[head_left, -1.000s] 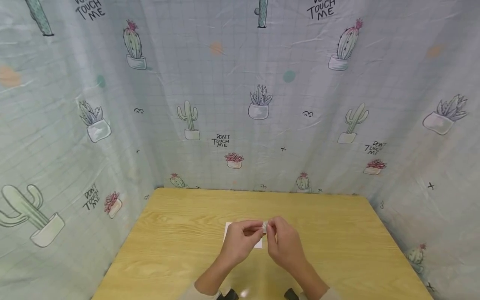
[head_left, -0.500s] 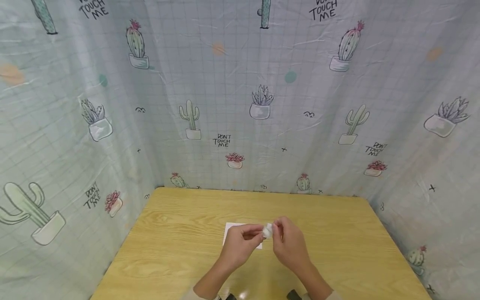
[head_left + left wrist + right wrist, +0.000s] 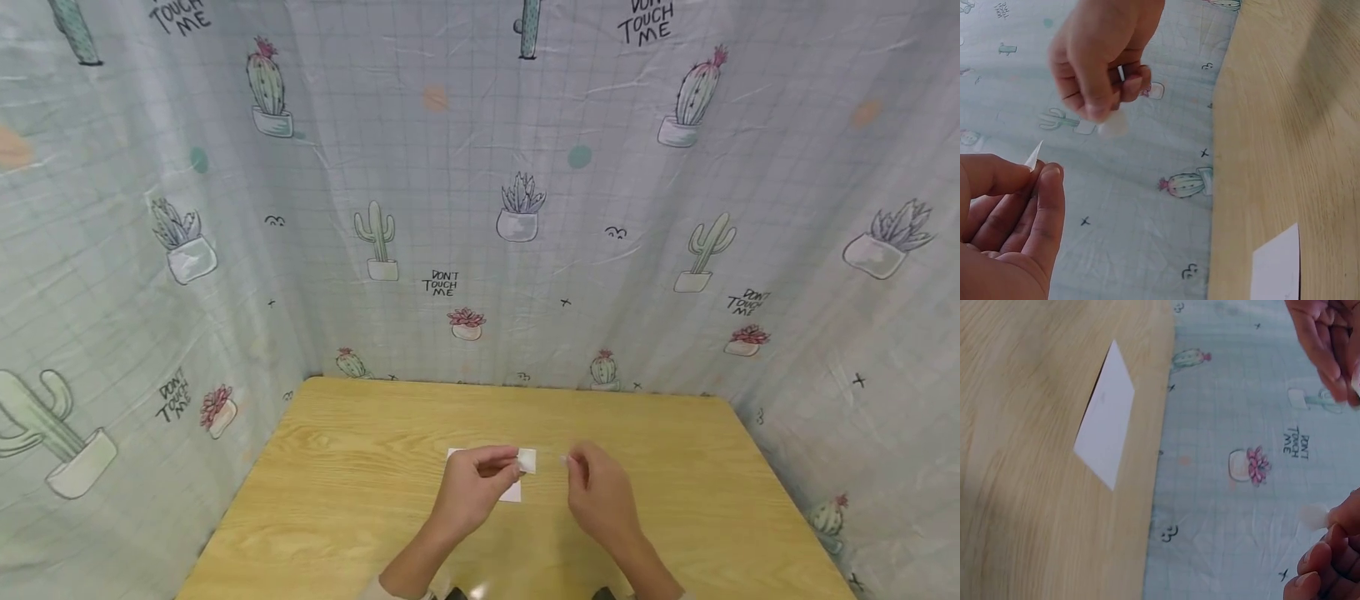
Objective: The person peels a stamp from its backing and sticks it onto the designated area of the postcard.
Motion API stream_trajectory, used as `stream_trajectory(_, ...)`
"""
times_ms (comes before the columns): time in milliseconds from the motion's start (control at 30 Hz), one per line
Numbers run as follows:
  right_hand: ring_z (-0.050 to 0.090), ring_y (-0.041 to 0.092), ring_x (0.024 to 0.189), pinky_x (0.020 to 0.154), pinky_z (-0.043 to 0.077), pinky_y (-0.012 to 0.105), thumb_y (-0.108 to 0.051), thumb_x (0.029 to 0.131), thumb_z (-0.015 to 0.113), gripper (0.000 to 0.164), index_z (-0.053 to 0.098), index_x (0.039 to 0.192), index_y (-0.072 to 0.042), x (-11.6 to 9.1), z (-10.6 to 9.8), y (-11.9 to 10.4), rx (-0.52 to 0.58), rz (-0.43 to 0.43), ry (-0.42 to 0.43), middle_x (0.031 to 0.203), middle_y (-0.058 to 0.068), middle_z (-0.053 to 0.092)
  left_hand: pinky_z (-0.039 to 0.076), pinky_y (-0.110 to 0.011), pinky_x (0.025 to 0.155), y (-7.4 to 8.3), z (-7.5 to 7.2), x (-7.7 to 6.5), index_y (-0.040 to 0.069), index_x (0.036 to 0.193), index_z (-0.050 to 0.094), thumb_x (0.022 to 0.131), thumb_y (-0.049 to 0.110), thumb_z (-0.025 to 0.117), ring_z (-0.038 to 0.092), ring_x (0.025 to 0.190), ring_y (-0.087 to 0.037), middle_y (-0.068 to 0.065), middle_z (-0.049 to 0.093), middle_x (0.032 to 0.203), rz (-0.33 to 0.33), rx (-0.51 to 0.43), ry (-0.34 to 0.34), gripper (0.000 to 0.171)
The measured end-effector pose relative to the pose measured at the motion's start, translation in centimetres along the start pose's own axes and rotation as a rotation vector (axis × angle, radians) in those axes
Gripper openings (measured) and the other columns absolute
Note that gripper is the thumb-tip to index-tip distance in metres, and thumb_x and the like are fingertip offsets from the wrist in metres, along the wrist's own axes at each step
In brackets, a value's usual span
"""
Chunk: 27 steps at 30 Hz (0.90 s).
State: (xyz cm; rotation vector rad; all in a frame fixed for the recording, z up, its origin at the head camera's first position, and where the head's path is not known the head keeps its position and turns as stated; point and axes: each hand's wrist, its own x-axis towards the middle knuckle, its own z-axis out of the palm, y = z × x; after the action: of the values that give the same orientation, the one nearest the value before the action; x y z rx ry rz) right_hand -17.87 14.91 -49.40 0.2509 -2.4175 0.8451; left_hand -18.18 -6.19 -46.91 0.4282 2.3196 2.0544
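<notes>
Left hand (image 3: pixel 467 490) & right hand (image 3: pixel 604 493) both pinching above wood-grain table (image 3: pixel 360 475); white card (image 3: pixel 1107 419) lies there untouched; L's got small white square (image 3: pixel 528 461), R blurry whitish scrap (image 3: pixel 1314 517), apart, so splitting's prob done, neither's set down yet

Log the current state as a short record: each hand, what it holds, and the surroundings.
Left hand: pinches a small white square
Right hand: pinches a whitish scrap, blurred in both wrist views
Square and scrap: apart
White card: on the wooden table, partly hidden by the left hand in the head view
Backdrop: cactus-print cloth behind the table
</notes>
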Motion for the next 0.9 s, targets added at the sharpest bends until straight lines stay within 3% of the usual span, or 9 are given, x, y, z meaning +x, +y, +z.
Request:
stream_trajectory(367, 0.047, 0.001, 0.060, 0.054, 0.042, 0.020, -0.005, 0.094, 0.074, 0.013, 0.069, 0.084, -0.012, -1.0, -0.9, 2.9, -0.093, 0.095, -0.047, 0.067, -0.006, 0.059, 0.062, -0.020, 0.081, 0.3, -0.6, 0.4, -0.001, 0.117, 0.077, 0.096, 0.014, 0.076, 0.079, 0.095, -0.022, -0.020, 0.079, 0.104, -0.031, -0.024, 0.014, 0.026)
stream_trajectory(567, 0.055, 0.007, 0.065, 0.058, 0.045, 0.022, -0.010, 0.097, 0.071, 0.007, 0.073, 0.090, -0.008, -1.0, -1.8, 3.7, -0.138, 0.163, -0.107, 0.073, -0.001, 0.067, 0.062, -0.020, 0.081, 0.3, -0.8, 0.4, -0.001, 0.119, 0.076, 0.096, 0.013, 0.075, 0.079, 0.096, -0.025, -0.020, 0.079, 0.105, -0.038, -0.025, 0.015, 0.027)
stream_trajectory(900, 0.073, 0.022, 0.077, 0.066, 0.060, 0.039, -0.003, 0.094, 0.071, 0.006, 0.077, 0.096, -0.002, -1.6, -2.8, 5.5, -0.179, 0.147, -0.094, 0.089, 0.011, 0.078, 0.062, -0.021, 0.083, 0.2, -1.1, 0.6, -0.001, 0.120, 0.076, 0.096, 0.014, 0.075, 0.079, 0.098, -0.025, -0.020, 0.079, 0.107, -0.049, -0.035, 0.016, 0.028)
